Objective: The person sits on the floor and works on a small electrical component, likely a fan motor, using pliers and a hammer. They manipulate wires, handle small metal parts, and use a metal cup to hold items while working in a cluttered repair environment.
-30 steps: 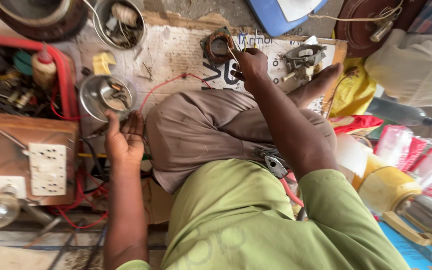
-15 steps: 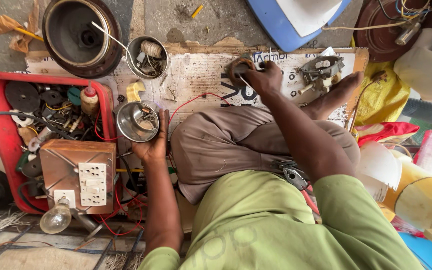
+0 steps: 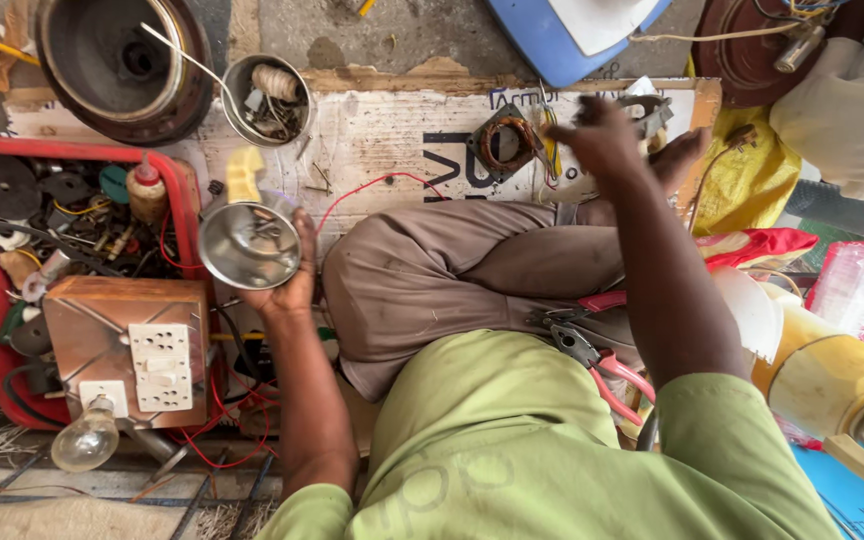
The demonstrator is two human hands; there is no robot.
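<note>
My left hand [image 3: 287, 285] clamps the steel bowl [image 3: 249, 243] by its rim, above the red tray [image 3: 184, 190]; light, rigid, slippery. Right hand [image 3: 604, 135] hovers, fingers apart, near the coil [image 3: 507, 146].

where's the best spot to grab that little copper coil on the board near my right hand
Take the copper coil by the outer edges of its dark square frame, coming straight down from above. It lies flat on the board, so opposite sides are open to the fingers; the windings look delicate. The right hand hovers just beside it.
</note>
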